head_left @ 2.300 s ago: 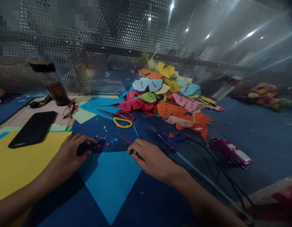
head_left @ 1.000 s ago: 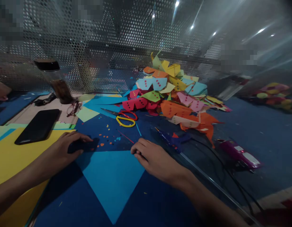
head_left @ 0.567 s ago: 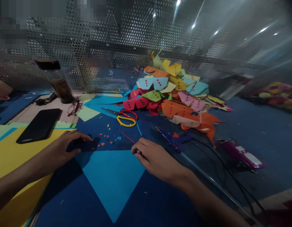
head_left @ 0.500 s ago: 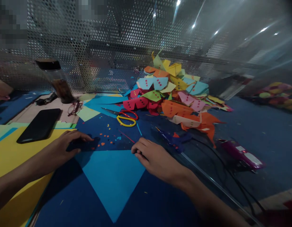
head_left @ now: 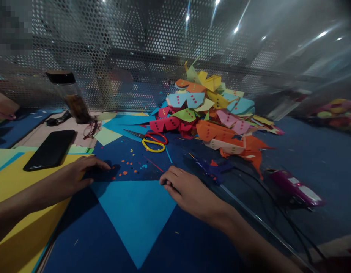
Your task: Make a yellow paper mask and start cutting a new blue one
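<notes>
A blue paper triangle [head_left: 137,216] lies on the dark blue table, one point towards me. My left hand [head_left: 82,172] hovers or rests by its left corner, thumb and index finger apart, with nothing visible between them. Over the right corner lies my right hand [head_left: 185,185], fingers curled in; whether they pinch the paper is hidden. Small orange paper scraps [head_left: 124,173] and other coloured bits are scattered beyond the triangle. Further back are scissors [head_left: 154,145] with one red and one yellow handle loop. A blue glue gun [head_left: 211,168] lies right of my right hand.
Folded paper shapes [head_left: 209,104] are heaped at the back, before a perforated metal panel [head_left: 152,34]. On the left are yellow sheets [head_left: 10,189], a black phone [head_left: 50,149], glasses [head_left: 91,129] and a bottle [head_left: 75,102]. A purple device [head_left: 296,187] with cables lies right.
The view has shifted slightly, moving the scene a little to the right. My left hand has drawn back slightly from the scraps; my right hand stays on the triangle's corner.
</notes>
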`<state>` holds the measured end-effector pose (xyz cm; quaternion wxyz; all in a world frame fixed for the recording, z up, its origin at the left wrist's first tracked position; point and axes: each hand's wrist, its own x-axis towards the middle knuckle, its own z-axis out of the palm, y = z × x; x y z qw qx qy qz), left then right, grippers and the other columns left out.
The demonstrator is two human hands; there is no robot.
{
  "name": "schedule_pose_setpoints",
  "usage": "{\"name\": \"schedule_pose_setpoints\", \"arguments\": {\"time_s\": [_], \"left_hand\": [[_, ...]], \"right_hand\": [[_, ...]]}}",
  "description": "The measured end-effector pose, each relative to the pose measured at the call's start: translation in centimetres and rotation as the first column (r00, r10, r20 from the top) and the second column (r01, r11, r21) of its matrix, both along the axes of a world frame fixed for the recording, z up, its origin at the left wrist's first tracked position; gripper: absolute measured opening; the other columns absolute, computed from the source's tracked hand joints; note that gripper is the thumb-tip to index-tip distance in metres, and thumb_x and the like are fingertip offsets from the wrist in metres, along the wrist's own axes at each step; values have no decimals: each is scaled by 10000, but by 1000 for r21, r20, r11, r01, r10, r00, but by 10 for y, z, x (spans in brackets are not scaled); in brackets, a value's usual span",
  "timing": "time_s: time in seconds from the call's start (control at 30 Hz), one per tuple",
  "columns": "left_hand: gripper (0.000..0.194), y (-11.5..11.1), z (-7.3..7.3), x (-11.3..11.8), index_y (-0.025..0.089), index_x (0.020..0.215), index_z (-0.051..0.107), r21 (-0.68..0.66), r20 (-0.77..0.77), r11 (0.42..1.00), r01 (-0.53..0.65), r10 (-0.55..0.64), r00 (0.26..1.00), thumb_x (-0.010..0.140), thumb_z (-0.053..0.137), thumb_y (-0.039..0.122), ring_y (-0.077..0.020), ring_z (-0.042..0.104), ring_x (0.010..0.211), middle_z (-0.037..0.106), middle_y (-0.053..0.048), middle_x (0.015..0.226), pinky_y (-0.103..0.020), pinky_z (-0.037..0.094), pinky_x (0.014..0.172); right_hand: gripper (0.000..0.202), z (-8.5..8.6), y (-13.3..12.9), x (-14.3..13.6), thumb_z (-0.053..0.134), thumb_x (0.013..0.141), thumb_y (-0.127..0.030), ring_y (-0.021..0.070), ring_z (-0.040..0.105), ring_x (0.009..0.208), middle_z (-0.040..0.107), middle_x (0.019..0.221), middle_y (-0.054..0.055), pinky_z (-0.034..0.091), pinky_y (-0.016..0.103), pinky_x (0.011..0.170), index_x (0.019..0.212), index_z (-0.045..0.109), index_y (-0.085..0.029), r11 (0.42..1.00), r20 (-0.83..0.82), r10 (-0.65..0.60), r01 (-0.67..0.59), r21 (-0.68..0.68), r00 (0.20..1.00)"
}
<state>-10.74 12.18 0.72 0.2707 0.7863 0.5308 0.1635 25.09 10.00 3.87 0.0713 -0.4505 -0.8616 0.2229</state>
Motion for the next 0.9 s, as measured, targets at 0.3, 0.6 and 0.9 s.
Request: {"name": "schedule_pose_setpoints", "arguments": {"time_s": [0.3, 0.6, 0.9], "left_hand": [[421, -4, 14, 5, 245, 1116, 667, -24, 4, 1000, 18, -18, 1000, 764, 454, 154, -243, 600, 1178, 687, -46, 1193, -398, 474, 1007], [238, -5, -1, 15, 305, 1013, 772, 296, -86, 955, 23, 3, 996, 874, 600, 392, -268, 669, 991, 725, -65, 1031, -399, 529, 903], [210, -8, -3, 15, 263, 905, 725, 356, -145, 933, 55, -3, 989, 928, 560, 391, -264, 650, 1039, 726, -45, 1002, -380, 505, 916]], "right_hand": [[158, 3, 0, -1, 482, 964, -106, 167, 592, 950, 616, 1080, 50, 447, 303, 817, 1020, 604, -190, 1000, 2, 5, -4, -16, 1000], [161, 3, 0, -1, 471, 970, -111, 172, 595, 961, 620, 1087, 55, 455, 305, 818, 1023, 597, -197, 1000, 8, 2, -2, -15, 1000], [162, 1, 1, -1, 489, 957, -98, 170, 600, 966, 620, 1075, 54, 458, 296, 821, 1019, 605, -192, 1000, 8, 0, 0, -13, 1000]]}}
